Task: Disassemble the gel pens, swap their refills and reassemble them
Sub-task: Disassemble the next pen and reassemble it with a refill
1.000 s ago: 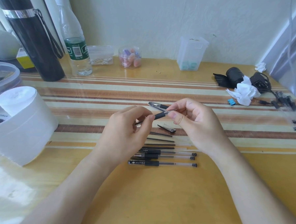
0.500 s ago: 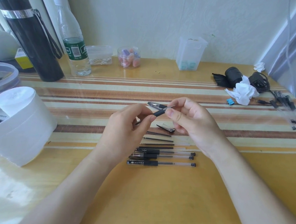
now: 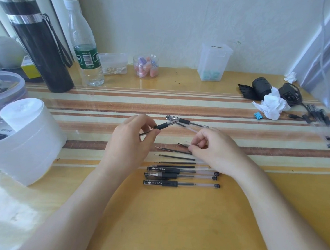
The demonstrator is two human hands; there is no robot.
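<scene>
The left hand covers the rear of the gel pen it grips; only the black sleeve and tip show. Fingertips of the right hand hide the ends of a clear cap and the top refill, and whether they pinch the cap is unclear. Print on the three assembled pens is too small to read. Loose pens blur at the right edge; a lidded tub is cut off at left.

Bare left hand and right hand, bare forearms, nails apparently short.
</scene>
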